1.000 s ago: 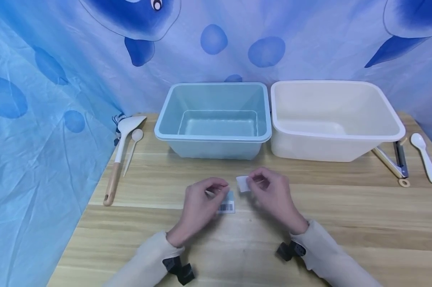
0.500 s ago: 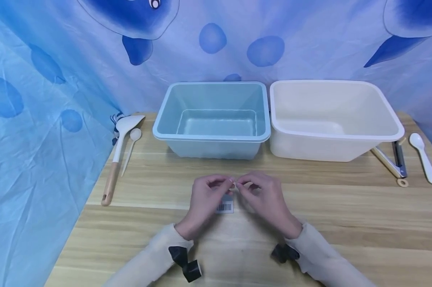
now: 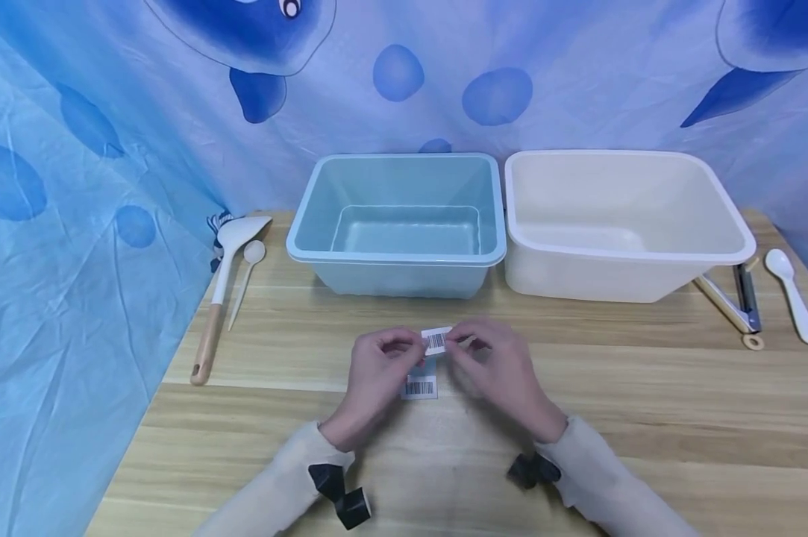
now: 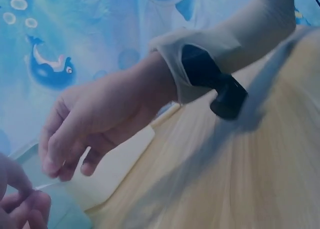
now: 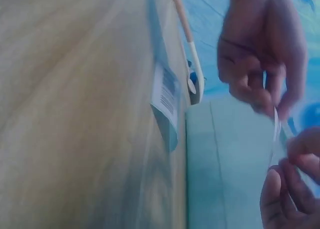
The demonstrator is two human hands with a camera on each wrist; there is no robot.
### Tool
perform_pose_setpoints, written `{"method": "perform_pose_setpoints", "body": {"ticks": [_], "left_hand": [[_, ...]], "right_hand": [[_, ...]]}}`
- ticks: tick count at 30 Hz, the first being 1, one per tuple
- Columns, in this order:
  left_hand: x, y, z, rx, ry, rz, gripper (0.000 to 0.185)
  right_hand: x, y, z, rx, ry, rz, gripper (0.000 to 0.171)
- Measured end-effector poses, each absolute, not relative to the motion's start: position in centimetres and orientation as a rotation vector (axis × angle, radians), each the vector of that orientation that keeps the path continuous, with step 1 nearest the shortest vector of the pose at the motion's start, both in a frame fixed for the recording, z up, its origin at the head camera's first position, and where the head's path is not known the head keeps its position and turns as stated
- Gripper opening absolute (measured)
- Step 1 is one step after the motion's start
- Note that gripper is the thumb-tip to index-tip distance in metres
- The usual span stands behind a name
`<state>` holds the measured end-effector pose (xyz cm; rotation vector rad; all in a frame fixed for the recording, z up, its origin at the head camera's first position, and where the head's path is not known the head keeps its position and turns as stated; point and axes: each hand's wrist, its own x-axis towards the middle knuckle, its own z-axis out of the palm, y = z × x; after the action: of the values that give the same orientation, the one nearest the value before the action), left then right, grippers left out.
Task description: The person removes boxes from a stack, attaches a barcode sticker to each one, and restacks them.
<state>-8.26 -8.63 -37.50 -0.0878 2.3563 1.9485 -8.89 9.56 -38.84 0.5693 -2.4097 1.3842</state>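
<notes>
A small white barcode label is stretched between both hands above the table, its printed face up in the head view. My left hand pinches its left edge between thumb and fingers. At the other edge, my right hand does the same. Seen edge-on in the right wrist view, the held label is a thin white strip. Beneath the hands on the wood lies a light-blue strip with a white barcode panel, partly hidden by my left hand; its end curls up in the right wrist view.
Behind the hands stand a light-blue bin and a white bin. On the left lie a white spatula with a wooden handle and a small white spoon. Tongs and a white spoon lie at the right.
The white label was in my right hand alone; my left hand has moved in and taken its other edge. The label has turned so its barcode shows in the head view.
</notes>
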Motion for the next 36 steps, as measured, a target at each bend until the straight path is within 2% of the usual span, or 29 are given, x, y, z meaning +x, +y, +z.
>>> {"method": "perform_pose_setpoints", "body": {"ticks": [5, 9, 20, 29, 36], "left_hand": [[-8.1, -9.4, -37.7, 0.053, 2.447, 1.934, 0.005], [-8.2, -10.2, -37.8, 0.148, 2.475, 1.909, 0.005], [-8.7, -12.2, -37.8, 0.216, 2.608, 1.823, 0.006], [-10.3, -13.7, -38.2, 0.246, 2.714, 1.877, 0.007], [-11.9, -14.1, -38.6, 0.256, 2.741, 1.871, 0.010]], "right_hand": [[-9.7, 10.3, -39.0, 0.286, -2.504, 1.757, 0.018], [-10.3, 10.1, -39.3, 0.157, -2.545, 2.053, 0.021], [-10.8, 8.3, -39.0, 0.143, -2.389, 2.471, 0.023], [-12.3, 6.3, -38.6, 0.229, -2.397, 2.258, 0.013], [-13.8, 5.0, -39.0, 0.215, -2.274, 2.219, 0.012]]}}
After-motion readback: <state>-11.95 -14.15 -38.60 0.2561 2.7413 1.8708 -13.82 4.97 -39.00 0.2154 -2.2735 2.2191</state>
